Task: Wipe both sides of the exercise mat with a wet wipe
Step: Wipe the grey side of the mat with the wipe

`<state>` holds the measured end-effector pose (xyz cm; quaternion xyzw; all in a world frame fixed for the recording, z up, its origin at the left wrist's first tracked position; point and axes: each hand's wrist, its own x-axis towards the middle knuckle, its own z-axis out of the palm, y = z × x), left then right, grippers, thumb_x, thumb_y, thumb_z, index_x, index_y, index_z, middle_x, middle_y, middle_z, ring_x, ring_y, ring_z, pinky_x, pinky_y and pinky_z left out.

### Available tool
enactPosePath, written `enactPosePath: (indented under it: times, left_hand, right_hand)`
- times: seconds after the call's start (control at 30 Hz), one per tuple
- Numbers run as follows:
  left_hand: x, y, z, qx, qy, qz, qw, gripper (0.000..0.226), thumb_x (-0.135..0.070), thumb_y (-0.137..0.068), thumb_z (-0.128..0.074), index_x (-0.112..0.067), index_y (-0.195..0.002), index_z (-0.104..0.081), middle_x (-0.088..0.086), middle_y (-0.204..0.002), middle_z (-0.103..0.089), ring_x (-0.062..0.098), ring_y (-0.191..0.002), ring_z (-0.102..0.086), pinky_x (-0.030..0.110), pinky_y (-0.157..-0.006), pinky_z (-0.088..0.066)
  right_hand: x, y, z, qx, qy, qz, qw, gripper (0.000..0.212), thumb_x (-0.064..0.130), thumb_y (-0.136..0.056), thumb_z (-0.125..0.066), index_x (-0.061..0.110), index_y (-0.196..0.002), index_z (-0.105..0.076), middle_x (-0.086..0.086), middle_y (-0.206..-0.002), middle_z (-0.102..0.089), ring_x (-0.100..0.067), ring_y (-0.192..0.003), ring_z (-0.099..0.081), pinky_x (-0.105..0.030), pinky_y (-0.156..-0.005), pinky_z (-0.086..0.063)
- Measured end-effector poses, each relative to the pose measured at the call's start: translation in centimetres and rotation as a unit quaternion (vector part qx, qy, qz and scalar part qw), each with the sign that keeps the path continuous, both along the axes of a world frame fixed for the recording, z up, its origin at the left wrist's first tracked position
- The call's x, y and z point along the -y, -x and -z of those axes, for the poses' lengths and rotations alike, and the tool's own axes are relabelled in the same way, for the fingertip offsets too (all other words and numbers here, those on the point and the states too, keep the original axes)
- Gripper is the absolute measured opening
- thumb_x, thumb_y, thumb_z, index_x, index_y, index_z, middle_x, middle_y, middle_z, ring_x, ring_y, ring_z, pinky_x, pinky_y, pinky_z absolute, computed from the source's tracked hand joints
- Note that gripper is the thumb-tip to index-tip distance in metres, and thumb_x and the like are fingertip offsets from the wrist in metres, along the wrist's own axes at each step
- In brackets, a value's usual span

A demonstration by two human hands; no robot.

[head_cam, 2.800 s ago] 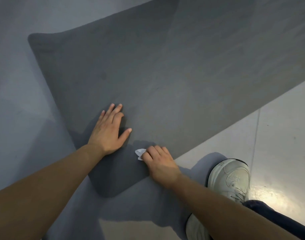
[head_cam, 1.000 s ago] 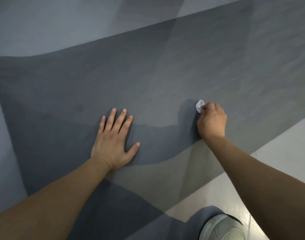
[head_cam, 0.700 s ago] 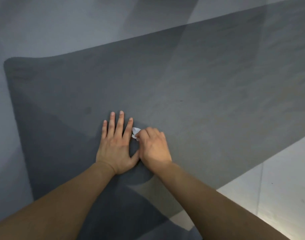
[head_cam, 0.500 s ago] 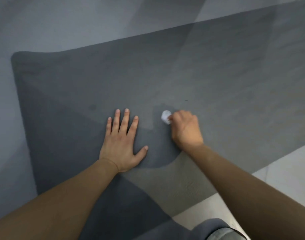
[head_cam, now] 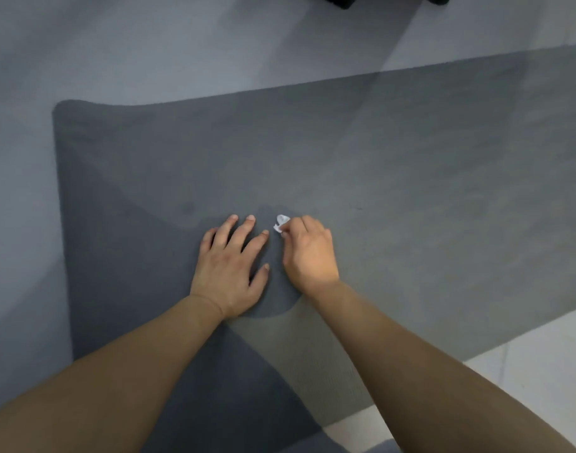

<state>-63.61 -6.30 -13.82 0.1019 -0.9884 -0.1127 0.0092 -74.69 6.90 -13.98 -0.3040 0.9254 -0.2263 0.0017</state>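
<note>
- Mat position: the grey exercise mat (head_cam: pixel 394 178) lies flat on the pale floor (head_cam: pixel 149 53), its long axis running from a rounded short end at the left out past the right edge of the view.
- Left hand (head_cam: pixel 232 266) is spread, palm down, pressing flat on the mat near its left end, seemingly to keep it from sliding.
- Right hand (head_cam: pixel 309 253) is curled into a loose fist, knuckles up, pinching a small crumpled white wet wipe (head_cam: pixel 281 223) at its fingertips; the wipe touches the mat just beyond the left hand's fingertips.
- Key relation: the two hands sit just beside each other, so the wipe is at the left limit of a stroke. Most of the mat stretches away to the right and farther from the person, on the right hand's side, so my judgement is that the next pass should sweep rightward along the long axis.
- Left of the spread hand, a strip of mat lies in shadow; whether it is already wiped cannot be told.
- The underside is not visible, and I judge that flipping the mat is yet to come.
- Writing: no brand, label or lettering can be read on mat or wipe.
- Two dark objects at the top edge are cut off and unidentifiable.
</note>
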Motion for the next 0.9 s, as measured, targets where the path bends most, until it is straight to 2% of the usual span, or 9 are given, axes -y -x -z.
enactPosePath:
  times: [0.1, 0.13, 0.2, 0.3, 0.47, 0.57, 0.67, 0.8, 0.9]
  left_hand:
    - [3.2, 2.2, -0.3, -0.044, 0.025, 0.043, 0.998, 0.045, -0.046, -0.089, -0.047, -0.02, -0.124, -0.059, 0.006, -0.139, -0.052, 0.036, -0.13, -0.045, 0.049, -0.107, -0.032]
    - [4.4, 3.2, -0.4, -0.034, 0.028, 0.029, 0.999, 0.05, -0.049, -0.09, -0.045, -0.019, -0.129, -0.056, 0.008, -0.145, -0.047, 0.037, -0.137, -0.039, 0.051, -0.112, -0.028]
    - [6.7, 5.2, -0.4, 0.02, 0.019, -0.034, 0.999, 0.07, -0.061, -0.092, -0.036, -0.023, -0.15, -0.038, 0.006, -0.163, -0.023, 0.032, -0.152, -0.014, 0.055, -0.123, -0.011]
    - [8.3, 6.8, 0.6, 0.08, 0.02, -0.064, 0.995, 0.082, -0.075, -0.089, -0.019, -0.035, -0.16, -0.01, 0.002, -0.169, 0.005, 0.029, -0.154, 0.012, 0.056, -0.123, 0.004]
    - [8.1, 6.8, 1.2, 0.055, 0.025, -0.078, 0.995, 0.081, -0.076, -0.088, -0.02, -0.039, -0.159, -0.01, 0.001, -0.169, 0.002, 0.027, -0.155, 0.01, 0.055, -0.124, 0.003]
    - [8.2, 6.9, 1.3, 0.039, 0.025, -0.08, 0.996, 0.08, -0.075, -0.088, -0.024, -0.038, -0.158, -0.016, 0.002, -0.169, -0.004, 0.027, -0.155, 0.004, 0.055, -0.124, -0.001]
    - [8.2, 6.9, 1.3, 0.032, 0.032, -0.078, 0.996, 0.08, -0.075, -0.088, -0.025, -0.036, -0.158, -0.02, 0.003, -0.169, -0.008, 0.029, -0.155, 0.0, 0.056, -0.124, -0.005]
    - [8.1, 6.9, 1.1, 0.036, 0.026, -0.082, 0.996, 0.08, -0.075, -0.089, -0.026, -0.036, -0.158, -0.02, 0.003, -0.169, -0.007, 0.027, -0.155, 0.002, 0.056, -0.124, -0.005]
    - [8.1, 6.9, 0.9, 0.037, 0.026, -0.084, 0.995, 0.081, -0.075, -0.088, -0.027, -0.035, -0.158, -0.02, 0.003, -0.169, -0.008, 0.027, -0.155, 0.002, 0.056, -0.124, -0.005]
  right_hand:
    - [-0.5, 0.7, 0.0, -0.028, -0.024, -0.035, 0.999, 0.005, 0.017, -0.087, -0.059, 0.014, -0.089, -0.062, -0.008, -0.083, -0.059, -0.034, -0.075, -0.056, -0.039, -0.065, -0.041]
    - [-0.6, 0.9, 0.1, -0.035, -0.027, -0.039, 0.998, 0.003, 0.016, -0.086, -0.062, 0.014, -0.089, -0.062, -0.008, -0.082, -0.058, -0.033, -0.074, -0.055, -0.038, -0.064, -0.041]
    - [-0.3, 0.8, 0.1, -0.043, -0.028, -0.033, 0.998, 0.009, 0.012, -0.083, -0.068, 0.015, -0.088, -0.061, -0.007, -0.08, -0.058, -0.033, -0.072, -0.054, -0.036, -0.062, -0.04]
    - [0.0, 0.3, 0.3, -0.059, -0.024, -0.019, 0.998, 0.012, 0.01, -0.081, -0.067, 0.015, -0.09, -0.061, -0.006, -0.08, -0.056, -0.031, -0.07, -0.054, -0.034, -0.061, -0.037]
    - [-0.1, 0.9, 0.7, -0.072, -0.01, -0.065, 0.995, 0.014, 0.015, -0.083, -0.055, 0.021, -0.096, -0.055, -0.003, -0.082, -0.054, -0.026, -0.074, -0.049, -0.035, -0.064, -0.029]
    - [-1.8, 4.7, 1.0, -0.08, -0.03, -0.097, 0.992, 0.013, 0.017, -0.08, -0.049, 0.017, -0.085, -0.061, -0.007, -0.079, -0.055, -0.032, -0.072, -0.053, -0.038, -0.062, -0.036]
    - [-5.1, 11.7, 1.0, -0.102, -0.04, 0.027, 0.994, 0.019, 0.018, -0.082, -0.045, 0.012, -0.082, -0.063, -0.015, -0.079, -0.057, -0.039, -0.071, -0.057, -0.044, -0.059, -0.046]
    - [-7.1, 16.7, 0.3, -0.013, -0.053, 0.219, 0.974, 0.013, 0.013, -0.09, -0.053, 0.007, -0.095, -0.064, -0.02, -0.098, -0.06, -0.043, -0.096, -0.056, -0.046, -0.08, -0.041]
    - [-3.2, 13.6, 0.3, -0.042, 0.011, 0.24, 0.97, 0.011, 0.011, -0.089, -0.055, 0.006, -0.086, -0.063, -0.02, -0.084, -0.061, -0.042, -0.082, -0.059, -0.046, -0.07, -0.044]
